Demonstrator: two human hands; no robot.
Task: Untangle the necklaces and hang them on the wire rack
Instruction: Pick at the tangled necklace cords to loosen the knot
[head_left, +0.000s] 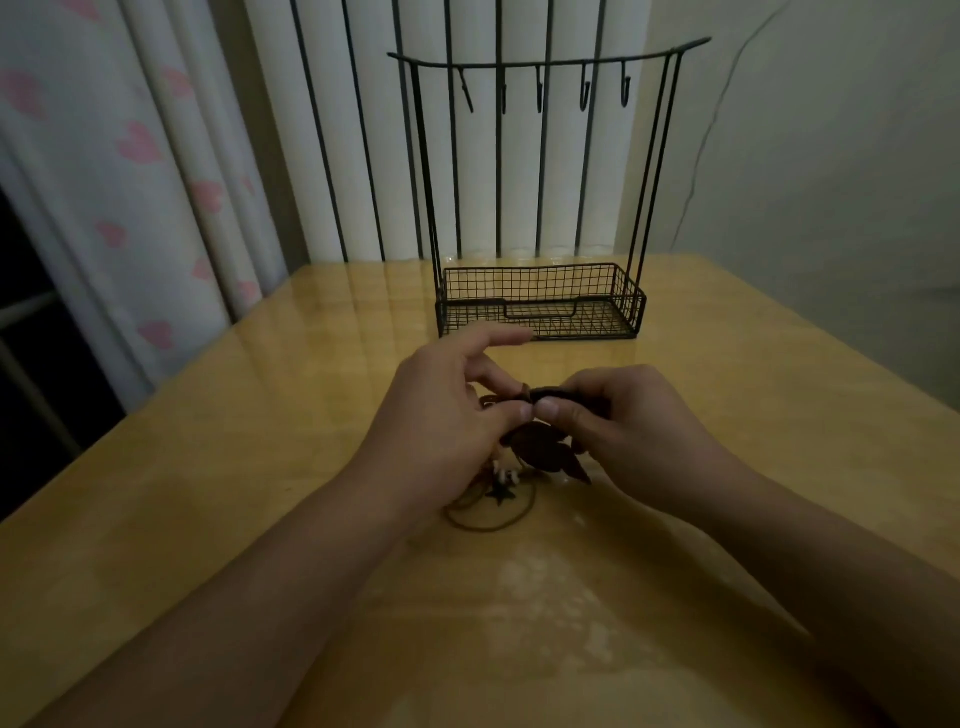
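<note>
The glossy yellow wooden table (218, 467) fills the lower frame, with a pale curtain printed with pink hearts (135, 150) at the upper left. At the upper centre, on the table's far part, stands the black wire rack with a mesh basket base and a top bar of five small hooks (540, 301); every hook is bare, so nothing is hung yet.

At the centre of the frame the left hand (441, 421) and right hand (628, 431) meet thumb to thumb. Both pinch the tangled brown cord necklaces with dark leaf-shaped pendants (524, 447), the left forefinger stretched out above the pinch. The bundle hangs between the hands, and a thin cord loop (488, 519) trails onto the table just below, beside a small dark star charm (501, 493) and a few white beads.

The cords look light, limp and likely to snag. The pendants seem stiff, possibly brittle, so it is probably better to hold the cord near a knot and tease strands apart gently rather than pull on a pendant.
</note>
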